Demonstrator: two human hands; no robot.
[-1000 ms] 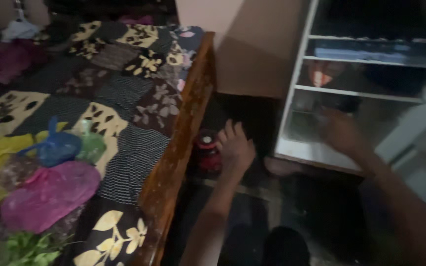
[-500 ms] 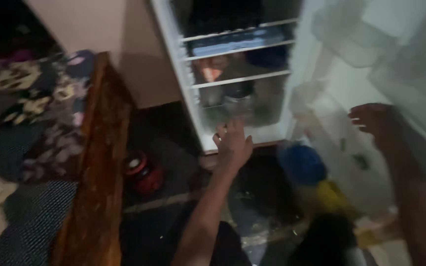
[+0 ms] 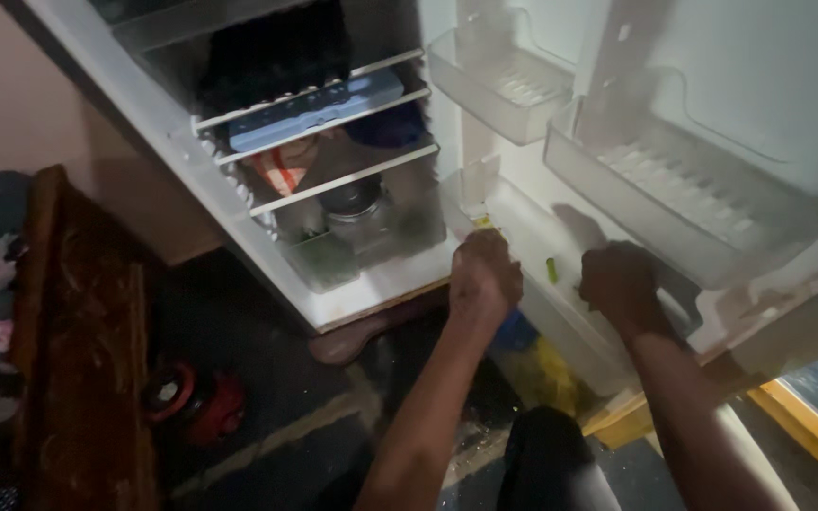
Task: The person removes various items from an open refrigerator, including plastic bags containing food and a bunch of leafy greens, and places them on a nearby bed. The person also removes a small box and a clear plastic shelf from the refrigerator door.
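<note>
I am in front of an open white fridge (image 3: 191, 180). Both my hands reach down into the lowest shelf of its door (image 3: 560, 312). My left hand (image 3: 485, 274) is at the hinge end of that shelf, fingers curled downward and hidden from me. My right hand (image 3: 622, 284) is a little further along the same shelf, also curled, knuckles up. A small green thing (image 3: 552, 270) lies in the shelf between the two hands. A bit of yellow (image 3: 482, 222) shows just above my left hand. What the fingers touch is hidden.
Inside the fridge are wire shelves, a metal pot (image 3: 352, 203), a flat blue pack (image 3: 305, 109) and a clear drawer (image 3: 328, 257). Two empty door shelves (image 3: 684, 203) hang above my hands. A red round object (image 3: 191, 405) sits on the floor beside the wooden bed frame (image 3: 78, 331).
My view has swung from the bed to the fridge. My left hand left the floor near the red object, and both hands moved into the lowest door shelf.
</note>
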